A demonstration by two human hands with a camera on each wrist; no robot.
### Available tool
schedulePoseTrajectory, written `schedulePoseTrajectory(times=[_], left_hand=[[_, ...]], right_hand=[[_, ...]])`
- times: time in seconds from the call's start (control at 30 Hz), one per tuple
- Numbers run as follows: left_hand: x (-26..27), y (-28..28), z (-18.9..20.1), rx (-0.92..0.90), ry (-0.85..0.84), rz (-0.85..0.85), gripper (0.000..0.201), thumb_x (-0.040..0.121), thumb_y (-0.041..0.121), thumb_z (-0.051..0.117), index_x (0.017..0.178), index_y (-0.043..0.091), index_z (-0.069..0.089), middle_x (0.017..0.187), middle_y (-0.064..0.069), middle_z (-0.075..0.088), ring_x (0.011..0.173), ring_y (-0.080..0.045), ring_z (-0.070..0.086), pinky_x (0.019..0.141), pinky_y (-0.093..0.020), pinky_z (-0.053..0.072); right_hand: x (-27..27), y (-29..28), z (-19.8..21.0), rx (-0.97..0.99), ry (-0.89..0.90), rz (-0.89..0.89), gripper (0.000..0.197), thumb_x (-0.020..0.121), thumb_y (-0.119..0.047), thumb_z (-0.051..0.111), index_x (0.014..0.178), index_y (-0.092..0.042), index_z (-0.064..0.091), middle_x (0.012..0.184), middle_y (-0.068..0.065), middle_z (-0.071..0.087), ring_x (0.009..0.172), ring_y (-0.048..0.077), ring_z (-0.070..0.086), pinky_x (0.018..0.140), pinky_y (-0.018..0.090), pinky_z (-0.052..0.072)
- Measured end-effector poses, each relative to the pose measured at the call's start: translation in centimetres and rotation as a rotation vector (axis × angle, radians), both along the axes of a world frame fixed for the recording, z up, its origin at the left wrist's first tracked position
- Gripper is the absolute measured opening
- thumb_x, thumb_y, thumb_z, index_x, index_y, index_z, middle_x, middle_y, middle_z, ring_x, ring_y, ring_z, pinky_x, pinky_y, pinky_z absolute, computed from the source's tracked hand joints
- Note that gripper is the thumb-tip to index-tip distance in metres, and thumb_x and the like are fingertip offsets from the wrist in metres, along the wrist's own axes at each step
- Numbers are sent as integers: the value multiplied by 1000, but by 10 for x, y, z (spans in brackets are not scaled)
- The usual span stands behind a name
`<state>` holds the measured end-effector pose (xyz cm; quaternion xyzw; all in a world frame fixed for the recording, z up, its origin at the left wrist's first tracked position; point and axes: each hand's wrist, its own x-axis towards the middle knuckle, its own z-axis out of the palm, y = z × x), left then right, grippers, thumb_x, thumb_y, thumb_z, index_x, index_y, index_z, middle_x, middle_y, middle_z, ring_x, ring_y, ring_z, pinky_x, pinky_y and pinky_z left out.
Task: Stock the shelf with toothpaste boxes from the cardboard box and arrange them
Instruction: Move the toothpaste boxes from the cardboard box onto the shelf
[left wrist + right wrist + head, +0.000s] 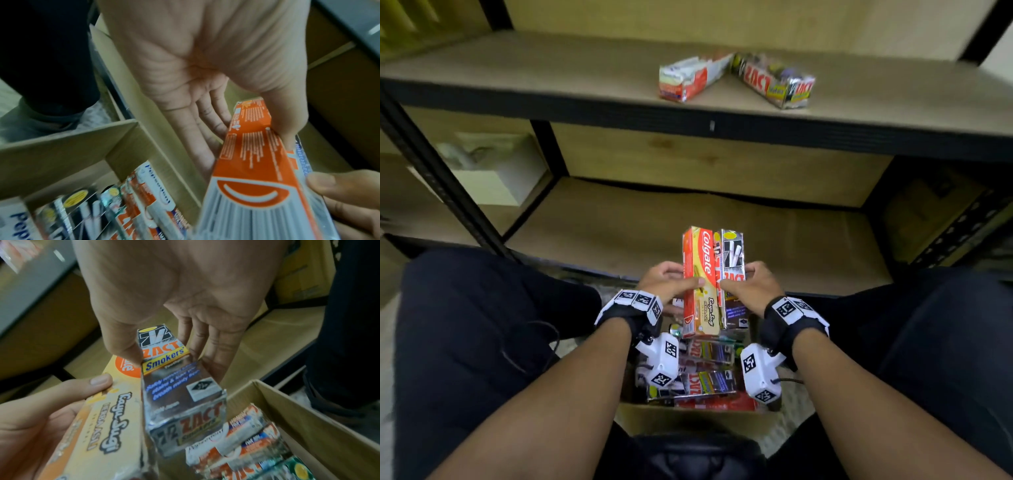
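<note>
Over the open cardboard box (688, 419) I hold two toothpaste boxes side by side, long ends pointing at the shelf. My left hand (681, 277) grips the orange-and-yellow Colgate box (702, 284), thumb on top and fingers underneath. My right hand (739, 279) grips the silver-and-black Zact box (732, 260) the same way. The left wrist view shows my left hand (251, 131) pinching the Colgate box (252, 159). In the right wrist view my right hand (168, 356) pinches the Zact box (180, 386), with the Colgate box (107, 418) against its left side.
Several more toothpaste boxes (702, 380) lie in the cardboard box. On the upper shelf board (551, 72) lie a red-and-white box (688, 80) and a Zact box (774, 82), forming a V. The lower shelf board (619, 219) is bare. My knees flank the cardboard box.
</note>
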<state>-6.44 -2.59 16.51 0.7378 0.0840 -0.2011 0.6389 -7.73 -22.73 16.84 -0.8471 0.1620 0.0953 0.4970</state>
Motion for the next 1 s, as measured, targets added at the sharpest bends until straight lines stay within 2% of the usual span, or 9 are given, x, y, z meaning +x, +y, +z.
schedulePoseTrajectory(times=[0.07,0.2,0.37,0.53,0.67,0.73,0.8,0.9,1.0], left_hand=[[-1,0,24,4,-67,0,55,69,29,87,114,14,60,107,-3,71,85,-19,74,66,-39,62],[-3,0,73,24,-193,-6,55,69,34,86,114,18,60,107,1,70,90,-19,72,69,-44,62],[0,-5,139,-3,-341,-2,56,70,31,86,116,15,58,109,-3,70,89,-19,72,67,-42,62],[18,-16,206,-15,-466,41,59,69,27,88,116,14,55,110,-7,70,87,-23,73,62,-42,61],[41,-24,251,157,-566,37,52,67,37,88,106,26,55,110,-1,68,79,-22,74,67,-49,61],[52,-27,268,255,-599,27,49,68,37,87,104,26,56,104,-1,70,74,-23,75,62,-50,61],[64,-30,279,334,-627,19,44,71,35,85,105,25,58,98,-1,71,73,-22,74,58,-46,61],[86,-36,289,445,-686,3,39,72,39,82,105,29,62,104,0,71,81,-20,72,66,-37,62],[111,-44,292,488,-714,16,39,76,39,78,111,28,66,113,0,69,90,-20,69,74,-30,58]], right_hand=[[0,-3,22,-3,-57,-8,53,73,-36,83,111,-24,50,100,-6,70,79,8,70,62,26,55],[0,-7,72,-1,-135,18,57,70,-41,84,113,-25,50,101,-5,70,85,14,72,77,40,61],[-3,-10,148,-61,-303,21,55,77,-39,81,118,-22,48,102,-6,65,88,12,68,75,32,58],[3,-19,216,-89,-451,-12,44,77,-40,78,108,-21,55,99,-5,69,85,12,68,69,29,55],[15,-35,257,-141,-508,-47,40,79,-42,76,107,-24,55,93,-9,66,77,6,63,58,24,46],[24,-45,273,-202,-545,-60,35,79,-43,75,102,-24,58,94,-6,67,78,9,63,57,23,43],[35,-54,287,-289,-562,-73,29,78,-46,73,95,-26,62,90,-6,67,76,10,61,57,22,41],[55,-67,301,-421,-534,-71,28,79,-53,69,90,-27,64,82,-8,65,71,9,58,55,22,38],[79,-78,304,-533,-499,-42,32,79,-56,66,94,-29,71,91,-4,72,78,15,64,57,21,41]])
